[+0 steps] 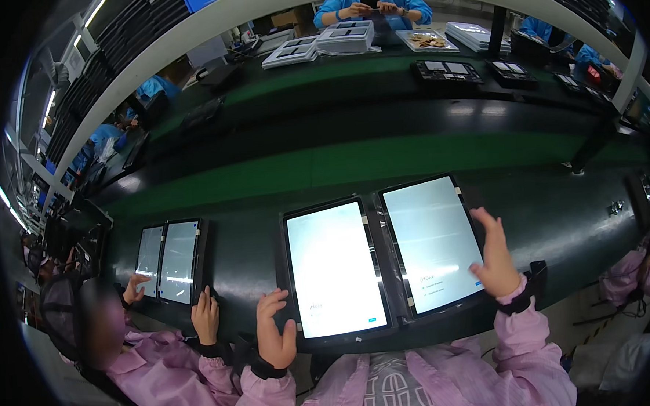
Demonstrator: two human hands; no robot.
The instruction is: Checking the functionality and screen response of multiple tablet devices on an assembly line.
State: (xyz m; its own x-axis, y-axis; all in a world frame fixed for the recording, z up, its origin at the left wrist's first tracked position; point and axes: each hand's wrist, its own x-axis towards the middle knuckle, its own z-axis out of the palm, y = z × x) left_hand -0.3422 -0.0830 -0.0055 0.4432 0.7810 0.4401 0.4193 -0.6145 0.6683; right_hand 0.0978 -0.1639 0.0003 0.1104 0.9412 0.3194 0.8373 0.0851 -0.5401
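Observation:
Two tablets with lit white screens lie side by side before me on the dark green bench. The left tablet [333,269] is the brighter one. The right tablet [431,245] shows a paler screen, with small text low on it. My left hand [276,330] is beside the lower left edge of the left tablet, thumb and fingers apart, holding nothing. At the right tablet's lower right edge is my right hand [495,256], fingers stretched and nothing in it. Its thumb reaches over the screen's edge; whether it touches the glass I cannot tell.
On my left a co-worker in a pink sleeve [165,377] has hands at two smaller-looking lit tablets [179,261]. A raised black shelf [320,108] runs behind the bench, carrying devices in black trays [447,73] and white stacked trays [346,36]. Another pink-sleeved person [634,271] is far right.

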